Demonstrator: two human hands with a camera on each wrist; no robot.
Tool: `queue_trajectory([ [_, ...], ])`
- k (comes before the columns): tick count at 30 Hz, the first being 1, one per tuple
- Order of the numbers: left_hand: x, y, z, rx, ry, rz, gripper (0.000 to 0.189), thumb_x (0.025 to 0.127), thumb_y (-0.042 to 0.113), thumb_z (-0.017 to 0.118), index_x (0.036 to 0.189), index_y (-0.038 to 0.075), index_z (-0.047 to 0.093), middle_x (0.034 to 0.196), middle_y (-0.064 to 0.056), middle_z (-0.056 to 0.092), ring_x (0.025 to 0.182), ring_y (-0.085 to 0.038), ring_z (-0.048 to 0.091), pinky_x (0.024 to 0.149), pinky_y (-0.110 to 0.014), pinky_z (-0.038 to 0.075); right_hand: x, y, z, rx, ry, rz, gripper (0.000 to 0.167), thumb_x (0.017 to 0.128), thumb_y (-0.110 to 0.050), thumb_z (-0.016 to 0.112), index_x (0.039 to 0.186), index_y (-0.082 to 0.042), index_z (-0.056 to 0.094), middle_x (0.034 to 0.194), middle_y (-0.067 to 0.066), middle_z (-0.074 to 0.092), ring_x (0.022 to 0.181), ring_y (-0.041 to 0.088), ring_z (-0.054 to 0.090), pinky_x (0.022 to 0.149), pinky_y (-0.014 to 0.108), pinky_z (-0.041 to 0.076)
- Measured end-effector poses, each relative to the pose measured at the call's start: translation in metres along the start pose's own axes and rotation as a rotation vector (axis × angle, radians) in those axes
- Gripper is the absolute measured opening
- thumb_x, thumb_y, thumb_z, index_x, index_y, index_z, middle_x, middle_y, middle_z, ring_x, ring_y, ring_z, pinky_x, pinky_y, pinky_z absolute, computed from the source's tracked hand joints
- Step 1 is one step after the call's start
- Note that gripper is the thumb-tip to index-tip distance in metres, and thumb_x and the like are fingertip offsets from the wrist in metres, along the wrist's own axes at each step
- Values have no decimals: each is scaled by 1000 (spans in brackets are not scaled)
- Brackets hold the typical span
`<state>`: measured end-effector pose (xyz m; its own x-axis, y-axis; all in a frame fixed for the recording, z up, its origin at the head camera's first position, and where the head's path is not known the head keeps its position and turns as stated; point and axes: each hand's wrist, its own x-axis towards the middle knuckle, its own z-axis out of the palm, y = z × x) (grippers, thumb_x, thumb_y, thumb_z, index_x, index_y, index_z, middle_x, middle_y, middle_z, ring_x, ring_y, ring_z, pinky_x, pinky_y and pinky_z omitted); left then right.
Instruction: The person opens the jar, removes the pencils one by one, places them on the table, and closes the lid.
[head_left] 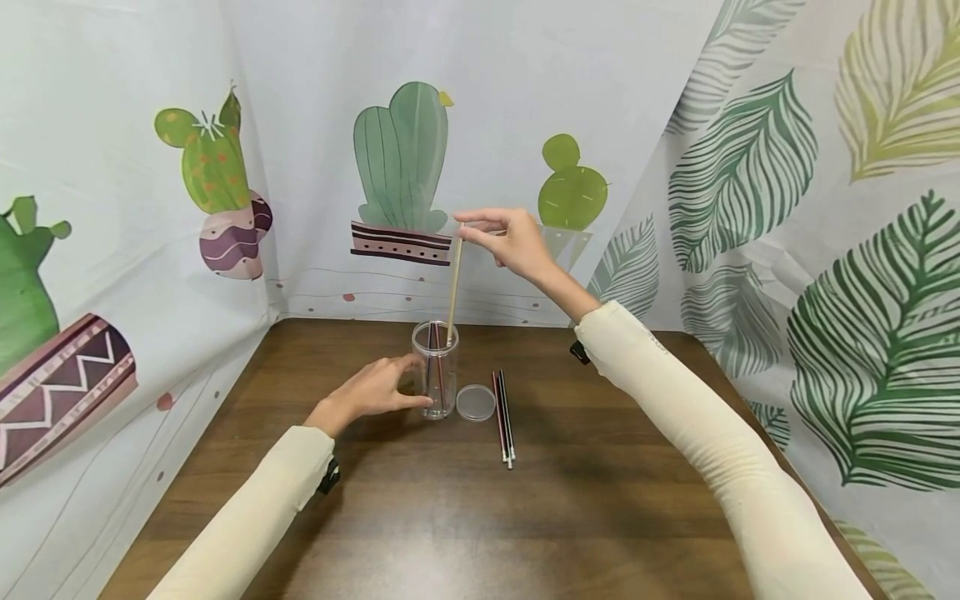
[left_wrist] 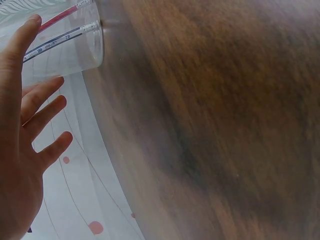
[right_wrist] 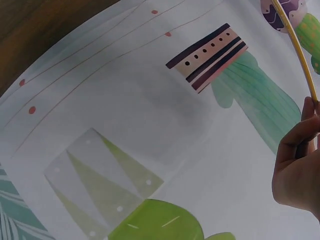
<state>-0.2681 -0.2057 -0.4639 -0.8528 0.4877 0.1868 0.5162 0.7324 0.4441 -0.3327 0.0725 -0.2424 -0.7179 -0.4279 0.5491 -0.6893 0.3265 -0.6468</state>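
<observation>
A clear plastic jar (head_left: 452,379) stands upright on the table with a few pencils inside. Two of these, a red pencil (left_wrist: 59,19) and a dark pencil (left_wrist: 57,43), show through its wall in the left wrist view. My left hand (head_left: 378,387) is beside the jar, thumb in front and fingers spread loosely at its left side. Above the jar, my right hand (head_left: 513,240) pinches a yellow pencil (head_left: 455,283) by its top end between thumb and fingers. The pencil hangs almost upright, its lower end in the jar's mouth.
A round clear lid (head_left: 476,403) lies just right of the jar. Several dark and red pencils (head_left: 504,421) lie side by side right of the lid. Behind the wooden table (head_left: 360,517) hangs a printed cloth (head_left: 315,167) with cacti and leaves.
</observation>
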Motion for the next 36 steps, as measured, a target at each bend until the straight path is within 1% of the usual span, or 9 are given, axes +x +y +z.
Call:
queue_trajectory([
  [4,0,1,0,13,-2,0,81,82,65,80,141,15,56,137,-12,67,129,-29,63,109,-51,49,-4,4,-4,5,14,25,28,98,-30,75,123,-18,78,106,3,79,40,14,41,40,25,36],
  [7,-1,2,0,17,-3,2,80,81,65,80,140,16,56,137,-12,67,129,-28,63,109,-50,49,-6,6,-8,-10,44,39,28,97,-31,76,123,-19,78,102,3,80,40,14,41,40,25,35],
  [11,-1,1,0,18,-4,3,81,81,65,80,141,16,56,136,-12,68,129,-28,63,109,-50,49,-7,7,-15,-22,85,39,27,97,-32,77,122,-21,79,100,3,80,40,15,43,41,25,37],
  [15,-2,1,-1,16,-9,-9,81,81,67,80,141,17,56,137,-12,67,129,-28,63,109,-50,49,-7,11,-20,-22,95,27,27,97,-32,76,121,-21,78,101,4,80,40,16,45,42,25,38],
  [17,-1,1,-1,9,-13,-13,81,80,68,79,140,18,57,138,-12,67,129,-28,62,109,-50,49,-8,13,-23,-23,91,24,28,97,-31,76,121,-18,78,101,5,80,40,17,45,41,25,38],
  [20,-1,0,-2,-2,-14,-9,81,80,69,78,140,19,57,138,-12,67,129,-28,62,110,-50,49,-11,17,-27,-25,79,45,27,97,-31,76,120,-18,78,100,5,80,41,16,46,42,24,38],
  [24,1,-1,-1,11,-8,1,79,80,70,77,139,21,58,137,-9,67,129,-26,63,110,-49,48,-19,26,-30,-21,47,107,26,97,-31,76,120,-20,78,99,6,80,42,13,45,42,23,37],
  [31,1,-2,-2,26,-15,4,79,80,72,75,137,20,58,138,-11,67,130,-27,62,110,-49,49,-39,50,-32,-64,-2,176,26,98,-30,75,122,-20,78,99,3,80,40,11,40,39,22,32],
  [36,1,0,-3,38,-17,-6,79,80,73,75,136,20,59,138,-11,67,129,-27,62,109,-48,49,-56,73,-32,-93,-16,225,25,98,-26,75,121,-17,79,98,7,80,39,10,42,38,22,31],
])
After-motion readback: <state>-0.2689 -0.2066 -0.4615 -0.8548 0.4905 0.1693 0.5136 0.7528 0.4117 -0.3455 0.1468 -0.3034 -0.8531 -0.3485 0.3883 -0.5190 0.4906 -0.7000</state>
